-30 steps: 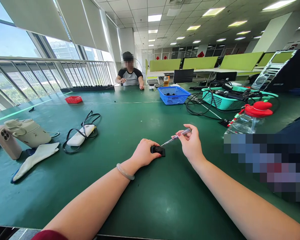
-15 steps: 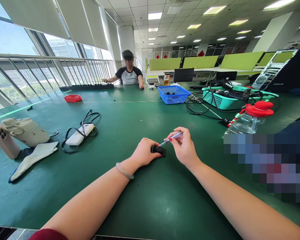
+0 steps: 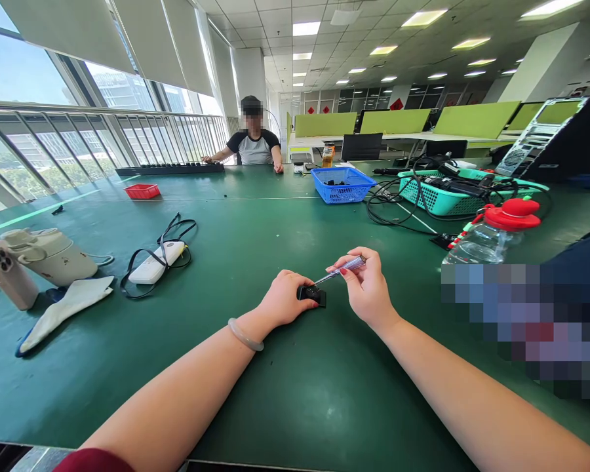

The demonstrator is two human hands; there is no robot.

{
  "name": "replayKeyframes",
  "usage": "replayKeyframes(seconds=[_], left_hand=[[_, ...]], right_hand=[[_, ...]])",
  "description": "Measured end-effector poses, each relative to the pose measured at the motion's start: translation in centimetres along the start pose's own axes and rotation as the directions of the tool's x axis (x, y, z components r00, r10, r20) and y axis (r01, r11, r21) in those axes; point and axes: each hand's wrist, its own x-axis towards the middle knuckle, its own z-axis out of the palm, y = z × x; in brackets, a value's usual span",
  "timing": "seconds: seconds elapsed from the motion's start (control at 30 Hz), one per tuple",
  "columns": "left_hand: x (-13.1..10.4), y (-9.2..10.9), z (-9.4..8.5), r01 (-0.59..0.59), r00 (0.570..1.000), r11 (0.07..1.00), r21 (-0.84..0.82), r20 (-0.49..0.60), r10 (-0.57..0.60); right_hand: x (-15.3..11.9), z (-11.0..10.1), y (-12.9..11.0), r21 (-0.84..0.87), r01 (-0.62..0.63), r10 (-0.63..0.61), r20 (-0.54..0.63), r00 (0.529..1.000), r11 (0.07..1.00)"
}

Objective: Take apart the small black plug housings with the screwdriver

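On the green tabletop (image 3: 295,387), my left hand (image 3: 284,298) is closed around a small black block-like part (image 3: 316,296), thumb along its near side. What exactly the part is, I cannot make out. My right hand (image 3: 368,288) pinches a screwdriver (image 3: 350,265) with a clear, purplish handle, tilted down to the left. Its thin shaft reaches the upper edge of the black part; whether the tip touches it is too small to tell. Part of the block is hidden behind my left fingers.
A white power bank-like device (image 3: 157,262) with a black strap, a beige bottle (image 3: 49,255) and a phone (image 3: 8,274) lie left. Ahead are a red tray (image 3: 142,191), a blue basket (image 3: 343,194) and a teal basket (image 3: 423,200). A red-lidded bottle (image 3: 491,236) stands right. Another person (image 3: 257,147) sits opposite.
My right hand has shifted slightly to the right, and the screwdriver has come with it, lying at a flatter slant. My left hand and the black part stay in place.
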Motion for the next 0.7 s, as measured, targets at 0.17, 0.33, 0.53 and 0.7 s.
replayKeyframes(seconds=[0.17, 0.33, 0.53, 0.7], left_hand=[[0.0, 0.0, -0.1, -0.007, 1.0, 1.0, 0.01, 0.011, 0.007], [0.0, 0.0, 0.0, -0.006, 1.0, 1.0, 0.009, 0.012, 0.006], [0.0, 0.0, -0.1, -0.01, 1.0, 1.0, 0.022, 0.019, 0.01], [-0.1, 0.1, 0.0, 0.0, 1.0, 1.0, 0.02, 0.025, 0.0]], right_hand=[[-0.1, -0.1, -0.3, 0.019, 0.026, -0.026, -0.011, 1.0, 0.999], [0.0, -0.1, -0.2, -0.004, 0.003, -0.003, 0.011, 1.0, 1.0], [0.3, -0.1, 0.2, 0.009, -0.112, 0.112, -0.016, 0.994, 0.994], [0.9, -0.2, 1.3, 0.1, -0.246, 0.253, -0.073, 0.965, 0.964]])
